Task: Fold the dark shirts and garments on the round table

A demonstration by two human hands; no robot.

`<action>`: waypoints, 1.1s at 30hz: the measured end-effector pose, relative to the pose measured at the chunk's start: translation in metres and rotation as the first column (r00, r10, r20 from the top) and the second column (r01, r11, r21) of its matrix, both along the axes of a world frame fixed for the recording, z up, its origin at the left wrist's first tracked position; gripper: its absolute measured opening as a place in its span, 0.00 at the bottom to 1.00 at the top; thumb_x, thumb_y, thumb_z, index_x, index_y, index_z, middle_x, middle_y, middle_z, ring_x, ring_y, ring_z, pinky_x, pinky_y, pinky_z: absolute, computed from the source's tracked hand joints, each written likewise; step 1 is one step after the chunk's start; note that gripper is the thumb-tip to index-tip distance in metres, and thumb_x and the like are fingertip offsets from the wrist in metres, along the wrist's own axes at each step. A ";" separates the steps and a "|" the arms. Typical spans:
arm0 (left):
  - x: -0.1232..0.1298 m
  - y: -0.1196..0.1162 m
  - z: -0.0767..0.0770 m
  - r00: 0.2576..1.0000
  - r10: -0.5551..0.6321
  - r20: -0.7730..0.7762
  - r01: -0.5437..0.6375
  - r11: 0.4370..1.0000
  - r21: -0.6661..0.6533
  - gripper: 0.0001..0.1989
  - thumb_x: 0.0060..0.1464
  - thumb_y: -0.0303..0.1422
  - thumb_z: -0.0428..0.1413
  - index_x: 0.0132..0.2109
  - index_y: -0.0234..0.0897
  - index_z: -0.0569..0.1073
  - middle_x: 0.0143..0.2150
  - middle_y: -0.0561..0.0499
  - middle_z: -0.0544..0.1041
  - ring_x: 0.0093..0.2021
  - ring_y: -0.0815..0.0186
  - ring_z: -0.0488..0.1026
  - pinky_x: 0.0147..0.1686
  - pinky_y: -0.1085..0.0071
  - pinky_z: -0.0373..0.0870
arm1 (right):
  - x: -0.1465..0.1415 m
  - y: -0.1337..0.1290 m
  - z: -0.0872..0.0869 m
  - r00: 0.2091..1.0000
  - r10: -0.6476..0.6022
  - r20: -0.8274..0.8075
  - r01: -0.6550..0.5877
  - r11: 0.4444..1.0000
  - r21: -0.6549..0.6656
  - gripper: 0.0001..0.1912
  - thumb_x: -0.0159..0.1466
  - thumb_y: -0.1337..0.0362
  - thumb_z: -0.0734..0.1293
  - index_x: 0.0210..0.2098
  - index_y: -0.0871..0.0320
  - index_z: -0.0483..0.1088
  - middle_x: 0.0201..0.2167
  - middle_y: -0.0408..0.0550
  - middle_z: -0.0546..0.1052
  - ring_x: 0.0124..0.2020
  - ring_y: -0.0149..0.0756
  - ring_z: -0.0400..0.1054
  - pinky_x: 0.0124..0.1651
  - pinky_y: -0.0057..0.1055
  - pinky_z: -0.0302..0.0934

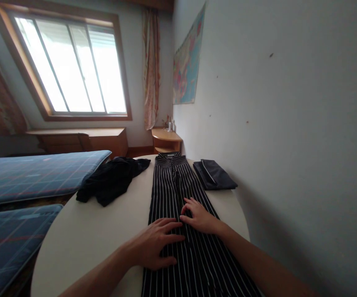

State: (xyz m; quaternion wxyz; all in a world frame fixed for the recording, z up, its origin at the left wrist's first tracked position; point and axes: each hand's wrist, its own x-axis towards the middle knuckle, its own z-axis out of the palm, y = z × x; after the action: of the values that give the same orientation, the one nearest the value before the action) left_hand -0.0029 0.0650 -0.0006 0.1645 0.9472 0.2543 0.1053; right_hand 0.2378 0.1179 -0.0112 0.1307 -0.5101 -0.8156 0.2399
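A pair of black trousers with white stripes (169,189) lies flat and lengthwise on the pale round table (82,247), waistband at the far end. My left hand (156,243) rests on the left leg, fingers spread and pointing right. Slightly farther up, my right hand (198,216) touches the trousers near the line between the legs, thumb and fingers apart. Neither hand grips the cloth. To the left lies a crumpled black garment (112,179); a folded dark garment (215,174) sits right of the waistband.
A white wall (290,144) runs close along the right side, with a map (188,62) on it. Plaid blue mattresses (36,173) are at the left. Behind the table stand a small corner shelf (166,134) and a wooden desk (107,133) below the window (73,66).
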 end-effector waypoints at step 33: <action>0.015 -0.023 -0.008 1.000 -0.012 0.009 0.012 0.996 -0.090 0.46 0.52 0.38 0.62 0.71 0.48 0.47 0.74 0.43 0.44 0.72 0.45 0.44 0.67 0.41 0.46 | 0.026 -0.044 0.019 0.960 0.280 0.009 -0.279 0.959 -0.056 0.18 0.65 0.56 0.64 0.52 0.58 0.68 0.70 0.54 0.54 0.72 0.48 0.38 0.71 0.51 0.38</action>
State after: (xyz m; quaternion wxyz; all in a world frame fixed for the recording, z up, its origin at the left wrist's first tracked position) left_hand 0.0121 0.0417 -0.0082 0.2088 0.9399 0.2525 0.0965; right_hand 0.2638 0.0739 0.0075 0.0749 -0.3953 -0.8736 0.2737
